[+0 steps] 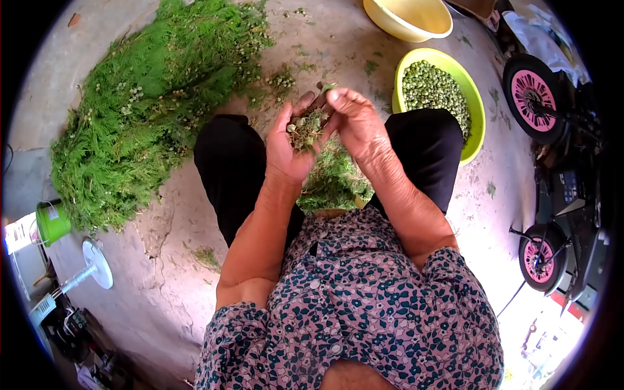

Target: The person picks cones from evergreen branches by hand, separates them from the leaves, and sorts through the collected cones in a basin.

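Note:
My left hand point(287, 148) is cupped palm up around a clump of small greenish-brown seed cones point(308, 129) with thin twigs. Close beside it, my right hand point(359, 121) pinches a small green sprig point(328, 87) between thumb and fingers, above the clump. Both hands are held in front of my knees. Green leafy sprigs point(335, 175) lie below them, between my legs, partly hidden by my arms. To the right of my knee, a lime-green basin point(478, 123) holds many round green seed cones point(434, 94).
A large heap of feathery green branches point(149, 110) covers the floor at left. A yellow basin point(406, 25) stands at the top. A pink-wheeled bike point(534, 97) is at right. At the left edge are a green bucket point(53, 222) and a white round-based stand point(97, 265).

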`<action>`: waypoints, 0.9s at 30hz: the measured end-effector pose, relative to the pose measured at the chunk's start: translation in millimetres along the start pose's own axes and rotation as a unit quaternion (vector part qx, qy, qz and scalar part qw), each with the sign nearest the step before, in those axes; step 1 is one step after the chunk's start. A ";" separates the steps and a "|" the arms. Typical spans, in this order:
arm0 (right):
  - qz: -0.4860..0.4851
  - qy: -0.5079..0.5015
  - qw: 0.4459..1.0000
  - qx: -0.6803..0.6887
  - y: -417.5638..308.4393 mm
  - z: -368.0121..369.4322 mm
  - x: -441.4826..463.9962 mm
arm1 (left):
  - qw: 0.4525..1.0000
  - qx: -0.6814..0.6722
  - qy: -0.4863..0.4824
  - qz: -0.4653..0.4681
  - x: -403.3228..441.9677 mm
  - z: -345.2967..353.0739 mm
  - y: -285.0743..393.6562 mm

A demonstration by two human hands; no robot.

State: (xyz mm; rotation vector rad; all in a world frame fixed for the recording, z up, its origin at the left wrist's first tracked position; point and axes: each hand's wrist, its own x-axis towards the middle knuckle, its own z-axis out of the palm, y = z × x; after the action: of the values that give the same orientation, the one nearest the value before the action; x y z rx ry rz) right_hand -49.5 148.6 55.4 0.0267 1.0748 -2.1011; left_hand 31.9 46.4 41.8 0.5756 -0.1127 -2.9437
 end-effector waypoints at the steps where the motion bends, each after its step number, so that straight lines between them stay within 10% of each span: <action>1: -0.003 -0.027 1.000 0.015 0.6 -13.6 8.3 | 1.000 -0.029 -0.005 0.006 -0.1 2.3 0.0; 4: -0.059 0.125 0.990 0.018 -14.5 -33.8 16.6 | 0.988 -0.023 -0.153 -0.028 11.6 -34.1 24.5; 6: -0.134 0.188 0.938 -0.259 -18.1 -60.0 25.8 | 0.991 -0.121 0.031 0.047 5.0 -10.8 31.9; 8: -0.243 0.301 0.655 -0.649 -9.0 -94.9 42.6 | 0.976 -0.199 0.054 0.075 14.7 -10.2 52.3; 10: -0.268 0.315 0.647 -0.640 11.7 -137.5 58.8 | 0.970 -0.220 0.072 0.070 20.1 2.6 73.4; 12: -0.126 0.201 0.806 -0.542 29.7 -155.4 60.8 | 0.984 -0.174 -0.035 0.024 30.1 7.6 95.2; 18: 0.197 -0.030 0.763 -0.614 105.7 -187.0 49.2 | 0.997 0.014 -0.080 0.014 43.1 68.2 132.4; 22: 0.382 -0.173 0.566 -0.710 195.2 -265.0 37.9 | 0.994 -0.048 -0.049 -0.082 66.9 38.1 167.1; 25: 0.116 -0.078 0.601 -0.787 224.2 -282.2 -7.8 | 0.993 -0.119 0.018 -0.010 54.1 81.7 140.3; 27: 0.149 -0.032 0.630 -0.762 239.8 -280.4 -12.8 | 0.998 -0.066 -0.015 -0.003 56.6 92.4 140.5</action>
State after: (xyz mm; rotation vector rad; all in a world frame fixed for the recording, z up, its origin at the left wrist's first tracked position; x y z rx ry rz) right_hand 27.0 267.9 -285.5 -0.6300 2.2385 -0.3593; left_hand -37.9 -96.5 120.4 0.5135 0.0804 -2.9382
